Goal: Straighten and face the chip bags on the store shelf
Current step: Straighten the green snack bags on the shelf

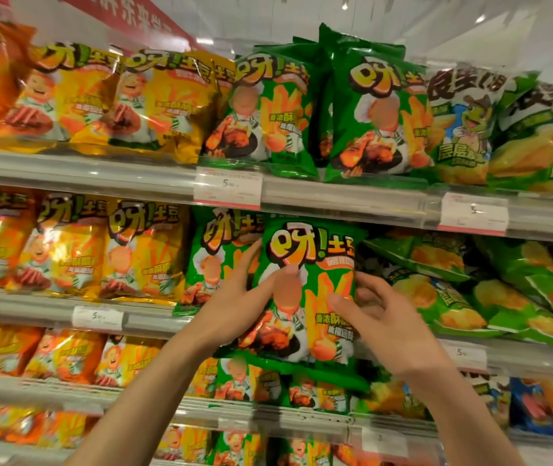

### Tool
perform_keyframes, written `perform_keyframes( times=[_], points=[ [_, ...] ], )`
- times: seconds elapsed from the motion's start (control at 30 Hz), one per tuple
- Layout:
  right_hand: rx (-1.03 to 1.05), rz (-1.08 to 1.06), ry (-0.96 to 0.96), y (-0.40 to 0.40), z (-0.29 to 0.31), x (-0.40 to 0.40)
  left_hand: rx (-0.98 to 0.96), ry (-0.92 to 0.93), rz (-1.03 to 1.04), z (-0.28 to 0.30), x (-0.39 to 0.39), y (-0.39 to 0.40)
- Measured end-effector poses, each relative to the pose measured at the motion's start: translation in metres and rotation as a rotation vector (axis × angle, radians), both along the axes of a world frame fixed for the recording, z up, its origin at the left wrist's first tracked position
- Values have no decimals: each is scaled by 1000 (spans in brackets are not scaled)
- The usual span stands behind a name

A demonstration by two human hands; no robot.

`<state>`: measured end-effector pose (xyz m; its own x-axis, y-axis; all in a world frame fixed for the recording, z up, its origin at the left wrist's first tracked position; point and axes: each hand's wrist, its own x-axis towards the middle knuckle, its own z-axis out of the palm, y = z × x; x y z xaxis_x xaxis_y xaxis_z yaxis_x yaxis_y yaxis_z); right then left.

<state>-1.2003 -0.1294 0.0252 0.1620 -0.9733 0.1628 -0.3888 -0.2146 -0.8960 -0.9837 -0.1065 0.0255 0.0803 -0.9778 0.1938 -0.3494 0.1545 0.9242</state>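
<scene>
A green chip bag (pixel 312 257) with a chef picture stands upright, front facing me, at the middle shelf (pixel 49 311). My left hand (pixel 238 307) grips its left edge, thumb across the front. My right hand (pixel 379 317) holds its right edge, thumb on the front and fingers behind. Another green bag (pixel 218 260) of the same kind stands just left of it, partly behind my left hand. To the right, several green corn-snack bags (pixel 463 297) lie tilted and slumped.
The top shelf (pixel 335 196) holds yellow bags (pixel 154 102) on the left, green bags (pixel 369 116) in the middle and frog-print bags (pixel 463 129) on the right. Price tags (pixel 228 188) hang on the shelf rails. Lower shelves carry more yellow, green and blue bags.
</scene>
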Motion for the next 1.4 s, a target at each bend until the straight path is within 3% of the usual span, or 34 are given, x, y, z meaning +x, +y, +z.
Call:
perform_keyframes(
  times=[0.2, 0.33, 0.5, 0.73, 1.03, 1.13, 1.3, 1.4],
  points=[
    [-43, 68, 62, -2, 0, 37, -140, 49, 126, -19, 47, 14],
    [-250, -289, 519, -40, -1, 41, -199, 45, 196, -25, 70, 24],
    [90, -216, 738, -83, -13, 54, -213, 35, 244, -23, 77, 29],
    [-13, -241, 570, -88, -9, 44, -225, 42, 242, -25, 81, 29],
    [-332, -233, 289, -77, -15, 51, -232, 56, 236, -22, 87, 29],
    [-478, -238, 312, -90, -22, 65, -235, 52, 244, -23, 88, 29],
    [-394, -140, 492, -118, -44, 74, -224, 58, 245, -23, 81, 29],
    [-354, -129, 390, -119, -50, 67, -228, 66, 237, -24, 80, 27]
  ],
)
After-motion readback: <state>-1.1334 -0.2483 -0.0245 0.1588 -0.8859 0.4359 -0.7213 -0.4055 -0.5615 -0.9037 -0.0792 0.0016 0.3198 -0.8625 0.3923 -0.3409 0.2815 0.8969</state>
